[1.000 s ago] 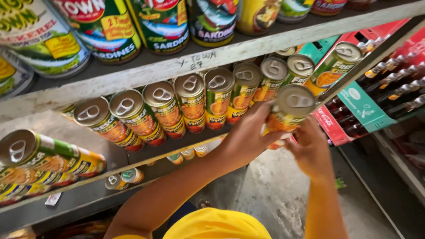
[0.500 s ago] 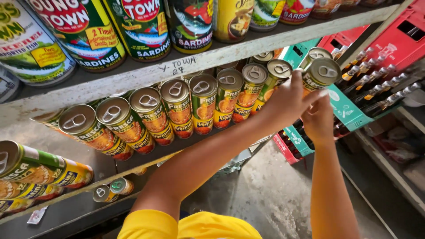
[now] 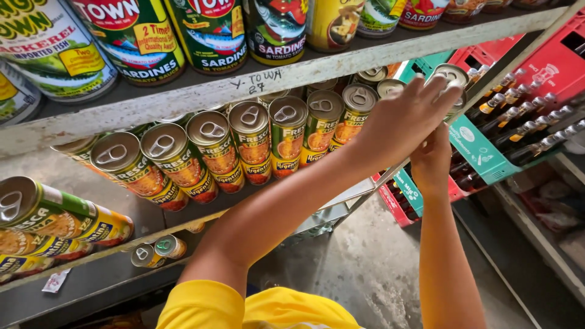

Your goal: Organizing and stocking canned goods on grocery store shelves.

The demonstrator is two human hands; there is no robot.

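Fingers of left hand [image 3: 402,122] grasp can [image 3: 452,76], hiding right hand's [image 3: 431,161] grip.

Single head camera, close, looking down past shelf [image 3: 292,76] front toward floor [image 3: 365,268] (steep tilt).

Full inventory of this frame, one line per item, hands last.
Pull-tab cans: a row of roughly ten, green-and-yellow labels, middle shelf.
End can: one, silver top, right end of that row, under the hands.
Large fish cans: several, green, red and yellow labels, top shelf.
Shelf edge: one, worn white, handwriting on it.
Small cans: two, lower shelf.
Bottle crates: red and teal, dark bottles inside, right.
Floor: grey concrete.
Yellow sleeve: bottom centre.
Left hand: over the end can.
Right hand: just below it.
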